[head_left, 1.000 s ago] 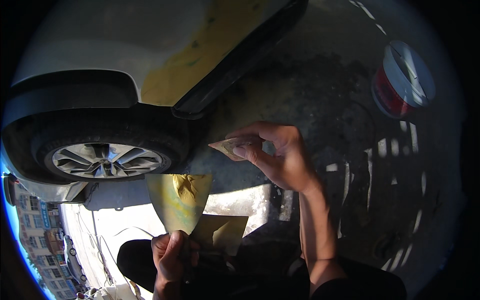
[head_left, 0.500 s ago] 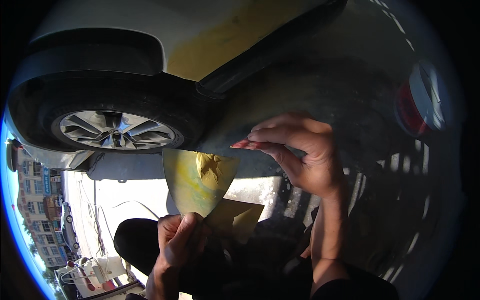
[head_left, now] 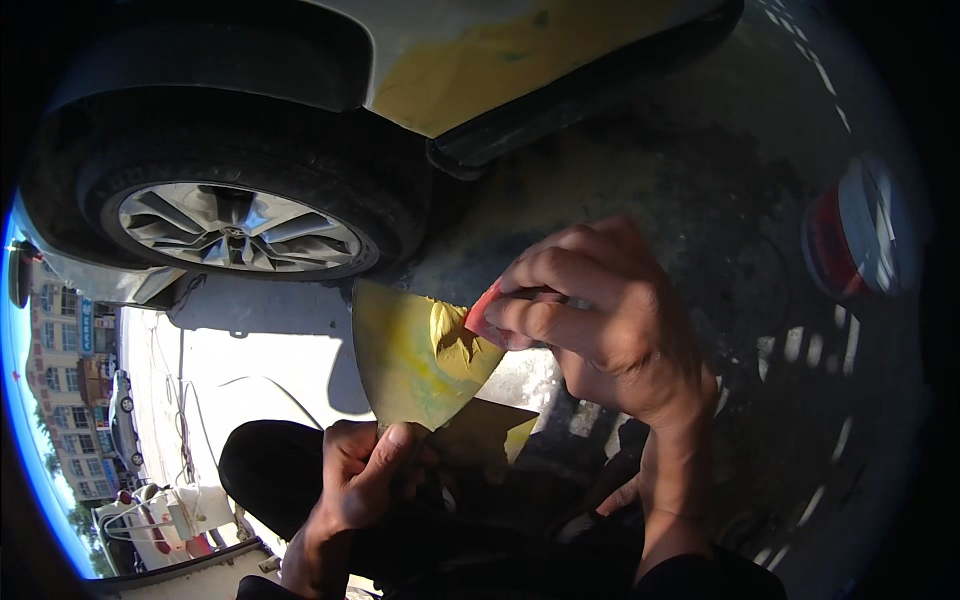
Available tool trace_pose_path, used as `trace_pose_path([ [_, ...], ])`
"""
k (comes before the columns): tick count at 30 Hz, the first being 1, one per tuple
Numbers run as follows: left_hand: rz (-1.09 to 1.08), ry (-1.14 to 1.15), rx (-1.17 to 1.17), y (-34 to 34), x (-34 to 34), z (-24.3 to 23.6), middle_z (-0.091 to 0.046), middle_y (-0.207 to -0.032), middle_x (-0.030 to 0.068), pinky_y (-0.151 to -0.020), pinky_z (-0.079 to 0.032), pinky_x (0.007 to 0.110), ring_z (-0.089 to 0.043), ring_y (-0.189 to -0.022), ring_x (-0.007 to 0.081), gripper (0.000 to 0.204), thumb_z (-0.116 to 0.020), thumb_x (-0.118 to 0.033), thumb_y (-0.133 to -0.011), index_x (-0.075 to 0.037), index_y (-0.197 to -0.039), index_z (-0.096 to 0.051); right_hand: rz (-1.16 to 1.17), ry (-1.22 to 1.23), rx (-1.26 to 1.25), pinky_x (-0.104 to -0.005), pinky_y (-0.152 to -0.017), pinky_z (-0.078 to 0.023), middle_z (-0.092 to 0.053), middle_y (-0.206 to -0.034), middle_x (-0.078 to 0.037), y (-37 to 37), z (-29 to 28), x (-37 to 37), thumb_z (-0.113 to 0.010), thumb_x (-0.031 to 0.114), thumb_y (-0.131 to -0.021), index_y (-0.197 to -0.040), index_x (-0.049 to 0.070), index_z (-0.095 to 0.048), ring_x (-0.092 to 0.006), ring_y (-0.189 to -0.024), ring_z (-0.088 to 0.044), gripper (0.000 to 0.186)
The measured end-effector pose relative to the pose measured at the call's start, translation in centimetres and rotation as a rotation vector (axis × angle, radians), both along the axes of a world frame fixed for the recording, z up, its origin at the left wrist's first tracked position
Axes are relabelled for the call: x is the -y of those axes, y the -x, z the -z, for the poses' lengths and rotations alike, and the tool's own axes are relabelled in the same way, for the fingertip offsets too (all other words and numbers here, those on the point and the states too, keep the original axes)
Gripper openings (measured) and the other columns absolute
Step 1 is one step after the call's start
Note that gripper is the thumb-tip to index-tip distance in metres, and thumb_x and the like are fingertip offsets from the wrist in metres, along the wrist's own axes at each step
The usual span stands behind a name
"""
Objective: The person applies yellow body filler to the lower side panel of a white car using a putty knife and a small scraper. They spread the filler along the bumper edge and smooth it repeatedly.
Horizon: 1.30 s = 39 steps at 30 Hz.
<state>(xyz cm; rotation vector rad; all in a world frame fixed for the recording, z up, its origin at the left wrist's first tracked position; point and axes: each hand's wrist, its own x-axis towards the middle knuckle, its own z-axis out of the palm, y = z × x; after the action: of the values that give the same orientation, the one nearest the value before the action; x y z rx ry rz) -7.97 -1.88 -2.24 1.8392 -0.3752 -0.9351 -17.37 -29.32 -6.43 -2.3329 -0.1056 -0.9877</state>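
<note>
My left hand (head_left: 365,475) is closed round the narrow end of a wide, flat putty knife (head_left: 390,345), its blade raised and smeared yellow and green. A thick lump of yellow body filler (head_left: 450,325) sits near the blade's right edge. Pinched in the fingers of my right hand (head_left: 615,325) is a small red spreader (head_left: 482,310), its edge against the filler. Part of the spreader is hidden by the fingers. Above the hands, a car's lower body panel (head_left: 470,75) carries a broad patch of yellow filler.
The car's wheel (head_left: 235,232) stands at the left, beside the panel. A red and white bucket (head_left: 845,235) is on the shaded floor at the right. Cables lie on the sunlit ground at left, with a cluttered cart (head_left: 165,520) at lower left.
My right hand has moved down, bringing the red spreader from above the blade onto the filler. The putty knife sits slightly further right in view, and the car has shifted upward.
</note>
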Motion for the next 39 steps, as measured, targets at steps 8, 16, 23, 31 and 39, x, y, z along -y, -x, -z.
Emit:
trace_pose_path([
  [8, -0.035, -0.041, 0.094, -0.3, 0.6, 0.0, -0.063, -0.061, 0.0128, -0.041, -0.043, 0.029, -0.057, -0.045, 0.0166, 0.05, -0.058, -0.033, -0.105, 0.009, -0.079, -0.068, -0.055, 0.027, -0.168, -0.0361, -0.094, -0.044, -0.072, -0.096, 0.003, 0.1, -0.5, -1.7, -0.077, 0.007, -0.073, -0.089, 0.014, -0.079, -0.0153, -0.102, -0.064, 0.018],
  [16, -0.148, -0.037, 0.138, -1.2, -0.2, -0.3, -0.058, -0.055, 0.0108, -0.039, -0.04, 0.029, -0.054, -0.04, 0.0185, 0.058, -0.056, -0.042, -0.104, 0.008, -0.076, -0.065, -0.037, -0.237, 0.032, -0.0329, -0.074, -0.055, -0.073, -0.091, -0.006, -0.6, 2.1, 1.4, -0.075, -0.006, -0.076, -0.097, 0.005, -0.077, -0.0177, -0.08, -0.069, 0.024],
  [23, -0.127, -0.009, 0.077, -0.9, -0.5, -0.7, -0.056, -0.054, 0.0086, -0.045, -0.043, 0.028, -0.054, -0.045, 0.0162, 0.055, -0.057, -0.036, -0.105, 0.01, -0.079, -0.068, -0.036, -1.016, 0.215, -0.0315, -0.086, -0.057, -0.074, -0.102, -0.012, -2.2, 5.1, 1.9, -0.068, -0.002, -0.093, -0.112, -0.004, -0.071, -0.0147, -0.094, -0.07, 0.019],
  [31, -0.13, -0.06, 0.104, -0.6, -1.4, -0.6, -0.059, -0.055, 0.0107, -0.044, -0.043, 0.029, -0.055, -0.043, 0.0171, 0.054, -0.058, -0.035, -0.104, 0.01, -0.076, -0.069, 0.086, -1.376, 0.305, -0.0279, -0.086, -0.054, -0.075, -0.103, -0.01, -4.9, 6.4, 0.5, -0.07, 0.003, -0.094, -0.116, -0.005, -0.07, -0.0114, -0.093, -0.068, 0.024],
  [39, -0.154, -0.038, 0.082, -0.6, -2.1, -0.6, -0.059, -0.055, 0.0117, -0.042, -0.042, 0.029, -0.055, -0.042, 0.0184, 0.052, -0.059, -0.033, -0.103, 0.011, -0.077, -0.069, 0.097, -1.47, 0.37, -0.0264, -0.081, -0.055, -0.075, -0.096, -0.008, -7.0, 7.0, -1.0, -0.069, 0.006, -0.094, -0.111, -0.005, -0.071, -0.0091, -0.088, -0.068, 0.021],
])
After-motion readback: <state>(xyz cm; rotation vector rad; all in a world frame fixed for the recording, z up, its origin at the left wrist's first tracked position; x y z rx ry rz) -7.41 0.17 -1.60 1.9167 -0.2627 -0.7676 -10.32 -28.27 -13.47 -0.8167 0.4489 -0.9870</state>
